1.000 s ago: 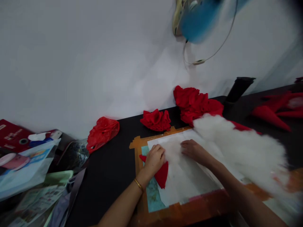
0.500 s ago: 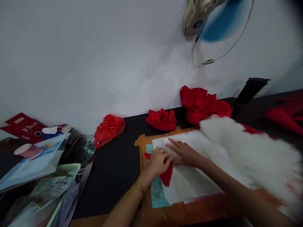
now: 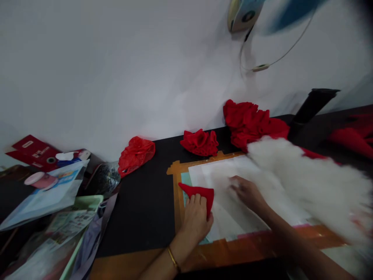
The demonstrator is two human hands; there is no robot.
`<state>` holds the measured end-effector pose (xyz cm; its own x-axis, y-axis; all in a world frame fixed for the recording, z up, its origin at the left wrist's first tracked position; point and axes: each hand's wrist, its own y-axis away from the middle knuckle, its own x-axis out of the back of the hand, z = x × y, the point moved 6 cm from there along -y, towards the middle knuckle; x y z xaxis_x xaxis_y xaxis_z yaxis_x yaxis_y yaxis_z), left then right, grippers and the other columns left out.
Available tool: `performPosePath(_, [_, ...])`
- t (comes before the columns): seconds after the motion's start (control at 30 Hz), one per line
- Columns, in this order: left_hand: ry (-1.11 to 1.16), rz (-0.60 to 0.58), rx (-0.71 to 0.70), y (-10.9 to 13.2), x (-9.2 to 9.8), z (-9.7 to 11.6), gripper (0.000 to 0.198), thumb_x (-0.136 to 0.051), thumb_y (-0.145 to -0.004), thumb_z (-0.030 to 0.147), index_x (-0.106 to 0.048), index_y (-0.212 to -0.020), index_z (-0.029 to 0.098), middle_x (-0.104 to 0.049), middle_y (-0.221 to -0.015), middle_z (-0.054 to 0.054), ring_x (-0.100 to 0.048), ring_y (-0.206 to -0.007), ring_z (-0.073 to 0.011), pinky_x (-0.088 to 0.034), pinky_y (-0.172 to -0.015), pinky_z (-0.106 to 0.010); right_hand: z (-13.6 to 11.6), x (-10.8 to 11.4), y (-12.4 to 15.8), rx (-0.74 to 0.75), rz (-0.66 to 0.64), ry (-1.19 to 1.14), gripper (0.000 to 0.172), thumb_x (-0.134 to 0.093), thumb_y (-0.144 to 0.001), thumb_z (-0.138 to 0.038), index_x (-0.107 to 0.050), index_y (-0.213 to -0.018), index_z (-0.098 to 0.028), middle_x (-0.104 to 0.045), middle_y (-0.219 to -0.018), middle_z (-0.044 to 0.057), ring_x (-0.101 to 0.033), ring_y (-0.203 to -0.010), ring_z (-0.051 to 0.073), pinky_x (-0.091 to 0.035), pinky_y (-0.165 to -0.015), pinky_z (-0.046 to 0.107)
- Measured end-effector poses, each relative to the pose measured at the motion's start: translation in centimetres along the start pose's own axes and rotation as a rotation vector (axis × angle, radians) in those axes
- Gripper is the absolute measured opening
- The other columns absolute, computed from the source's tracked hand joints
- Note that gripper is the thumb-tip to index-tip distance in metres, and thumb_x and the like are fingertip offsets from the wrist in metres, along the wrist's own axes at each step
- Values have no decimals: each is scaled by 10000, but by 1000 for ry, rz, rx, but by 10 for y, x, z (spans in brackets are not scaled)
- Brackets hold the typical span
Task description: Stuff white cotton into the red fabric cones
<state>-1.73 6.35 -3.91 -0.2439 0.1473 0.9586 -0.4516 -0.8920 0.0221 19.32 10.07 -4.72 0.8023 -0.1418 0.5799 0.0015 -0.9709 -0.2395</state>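
Note:
My left hand (image 3: 198, 214) is closed on a small red cloth piece (image 3: 202, 191), triangular with a pointed tip towards the upper left. It lies at the left end of white paper sheets (image 3: 224, 221) on a taped-down board. Over the paper, a little to the right of the cloth, my right hand (image 3: 246, 192) has its fingers curled together; it is slightly blurred, and anything between the fingertips is too small to make out. A long heap of fluffy white stuffing (image 3: 300, 179) lies beyond my right hand and arm.
Behind the paper sit a small pile (image 3: 201, 142) and a larger pile (image 3: 253, 124) of red cloth pieces. A red plastic bag (image 3: 136, 153) lies left of them. Further left are a green tray (image 3: 94, 200) and a pink jar (image 3: 40, 180). A fan hangs at the upper right.
My right hand has left the red cloth piece, moved right over the paper and curled its fingers. My left hand now holds the cloth lower down, exposing more of it.

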Motion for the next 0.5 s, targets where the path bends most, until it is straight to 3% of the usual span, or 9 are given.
performPosePath(0.1, [-18, -28, 40, -3, -4, -5, 172, -510, -839, 198, -590, -984, 155, -620, -1045, -141, -561, -1008, -325, -425, -899, -481, -2, 9, 15, -204, 30, -184, 239, -508, -837, -320, -692, -963, -234, -716, -759, 29, -654, -640, 218, -540, -563, 315])
performPosePath(0.2, [90, 10, 63, -5, 3, -15, 143, -475, -859, 158, -605, -917, 171, -648, -972, -115, -600, -938, -282, -447, -829, -408, -6, 10, 37, -380, 3, -341, 312, -514, -855, -391, -686, -1045, -213, -647, -608, -4, -495, -400, 148, -388, -361, 249])
performPosePath(0.3, [268, 155, 129, -3, 13, -26, 128, -476, -898, 186, -604, -900, 193, -665, -925, -71, -624, -851, -224, -447, -753, -336, -15, 3, 59, -504, -45, -584, 352, -586, -830, -434, -676, -1069, -192, -667, -662, -3, -538, -465, 144, -422, -424, 241])
performPosePath(0.37, [337, 250, 156, 0, 18, -29, 103, -501, -908, 223, -601, -888, 205, -670, -904, -47, -629, -825, -206, -441, -731, -313, -24, -4, 68, -491, -109, -669, 343, -599, -826, -444, -686, -1042, -192, -698, -724, 16, -607, -571, 178, -488, -521, 270])
performPosePath(0.43, [352, 309, 147, 3, 20, -27, 90, -517, -908, 233, -603, -890, 213, -668, -895, -35, -629, -826, -202, -438, -730, -305, -33, -10, 70, -406, -157, -595, 291, -574, -836, -421, -701, -981, -203, -714, -763, 30, -640, -646, 208, -525, -595, 305])
performPosePath(0.5, [348, 345, 104, 6, 23, -21, 108, -503, -916, 218, -611, -923, 217, -657, -911, -37, -622, -845, -201, -441, -745, -305, -44, -14, 66, -228, -163, -383, 229, -546, -835, -360, -707, -897, -209, -714, -802, 47, -657, -722, 228, -543, -676, 332])
